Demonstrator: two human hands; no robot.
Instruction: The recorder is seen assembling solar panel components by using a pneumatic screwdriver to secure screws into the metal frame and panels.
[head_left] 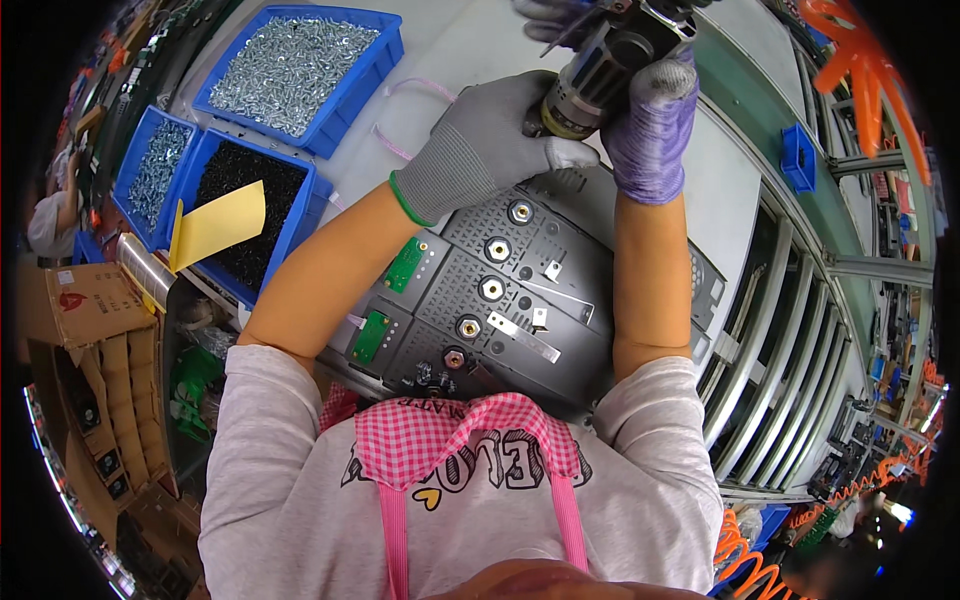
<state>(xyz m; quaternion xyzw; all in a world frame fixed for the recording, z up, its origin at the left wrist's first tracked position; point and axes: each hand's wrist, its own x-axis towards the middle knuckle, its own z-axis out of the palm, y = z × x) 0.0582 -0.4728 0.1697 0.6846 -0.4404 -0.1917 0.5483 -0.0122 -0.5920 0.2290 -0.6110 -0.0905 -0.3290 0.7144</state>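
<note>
Lying nearest the body, a dark panel [575, 250] takes up the near part of the pale surface [440, 45], its near edge close against the apron. Two green circuit boards [372, 337] sit by its left edge, a row of hex nuts [497, 250] runs up it, and a loose-looking metal strip [525, 337] lies right of the row. Both forearms pass low over these, so lifting the elbows would likely spare the boards a knock.

Farther on, above the panel's far edge, is the black power tool [592, 85], probably a driver. The gloved left hand [490, 140] is half curled by its yellowish collar, thumb stretched out; its fingertips are hidden, so I cannot tell how firmly it holds. The right hand [650, 140] is closed against the tool's right side and seems to bear the weight. A steady job calls for a full right grip, with left fingers behind anything that turns.

Beyond, another gloved hand [550, 14] shows beside the tool; whose is unclear, so move gently. Toward the surface's far left corner stands a blue bin [365, 90] of silver screws.
</note>
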